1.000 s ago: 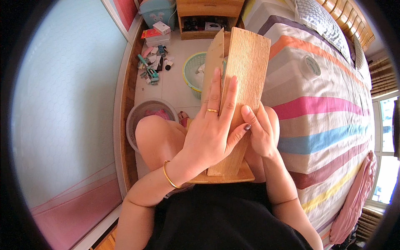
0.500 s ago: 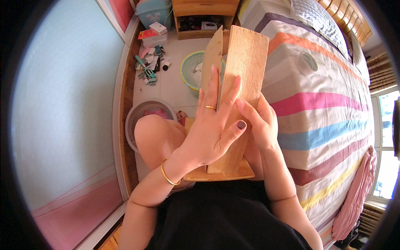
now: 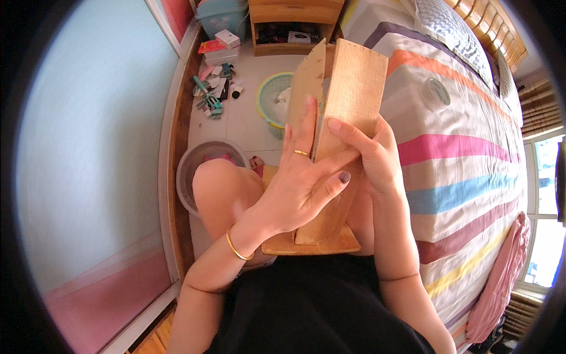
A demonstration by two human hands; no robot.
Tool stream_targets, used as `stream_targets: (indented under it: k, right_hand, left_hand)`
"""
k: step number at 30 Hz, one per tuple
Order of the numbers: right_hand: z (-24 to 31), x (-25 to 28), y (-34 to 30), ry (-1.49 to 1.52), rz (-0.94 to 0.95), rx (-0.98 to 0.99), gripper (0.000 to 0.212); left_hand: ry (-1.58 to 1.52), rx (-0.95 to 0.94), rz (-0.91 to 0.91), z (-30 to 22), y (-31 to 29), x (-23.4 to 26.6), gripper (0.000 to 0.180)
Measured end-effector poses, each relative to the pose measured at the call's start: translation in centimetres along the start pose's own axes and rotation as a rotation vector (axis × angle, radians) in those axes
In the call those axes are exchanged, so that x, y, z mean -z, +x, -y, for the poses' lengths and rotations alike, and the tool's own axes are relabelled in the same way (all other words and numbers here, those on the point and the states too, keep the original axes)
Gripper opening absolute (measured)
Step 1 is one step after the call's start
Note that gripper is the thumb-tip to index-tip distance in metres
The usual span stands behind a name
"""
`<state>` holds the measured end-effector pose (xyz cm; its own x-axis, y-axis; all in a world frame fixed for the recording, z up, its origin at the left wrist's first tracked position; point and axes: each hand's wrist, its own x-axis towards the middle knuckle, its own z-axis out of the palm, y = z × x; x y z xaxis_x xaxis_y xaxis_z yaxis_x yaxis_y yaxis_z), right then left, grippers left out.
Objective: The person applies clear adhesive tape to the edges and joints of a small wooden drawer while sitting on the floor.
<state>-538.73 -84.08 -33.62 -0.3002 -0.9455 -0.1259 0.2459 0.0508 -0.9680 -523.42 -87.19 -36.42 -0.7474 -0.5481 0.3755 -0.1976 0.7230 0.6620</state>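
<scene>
A light wooden piece made of joined boards stands tilted over my lap, a gap showing between its thin left panel and its thick right board. At its lower end is a flat wooden piece. My left hand, with a ring and a gold bangle, lies across the boards with its fingers spread, some of them over the left panel. Its index finger reaches toward my right hand, which grips the thick board's right edge, thumb on the front face. The fingers behind the board are hidden.
On the floor ahead are a green-yellow basket, a grey basin by my knee and scattered small items. A striped bed borders my right side, with a roll of tape on it. A wooden cabinet stands beyond.
My right hand has slid up the thick board, its thumb now further over the front face. My left index finger has swung right toward it. The boards have shifted slightly right.
</scene>
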Motion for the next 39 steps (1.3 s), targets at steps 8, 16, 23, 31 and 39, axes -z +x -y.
stream_targets:
  k: [8, 16, 23, 31, 39]
  right_hand:
    - [-0.7, 0.2, 0.2, 0.059, 0.007, 0.011, 0.040]
    - [-1.0, 0.2, 0.2, -0.005, -0.034, 0.060, 0.039]
    - [-1.2, 0.2, 0.0, -0.062, -0.086, 0.066, 0.042]
    - [-0.9, 0.3, 0.2, -0.066, -0.051, 0.070, 0.041]
    - [-1.0, 0.0, 0.4, -0.116, -0.054, 0.102, 0.040]
  left_hand:
    - [-0.876, 0.419, -0.252, 1.4, -0.4, 1.4, 0.051]
    - [-0.504, 0.462, -0.183, 9.9, 8.1, 5.3, 0.044]
    - [-0.538, 0.091, -0.412, 9.9, 12.7, -0.7, 0.050]
    - [-0.490, 0.090, -0.640, 7.3, 12.7, -1.6, 0.050]
    - [-0.226, 0.098, -0.740, 8.6, 11.7, -0.7, 0.057]
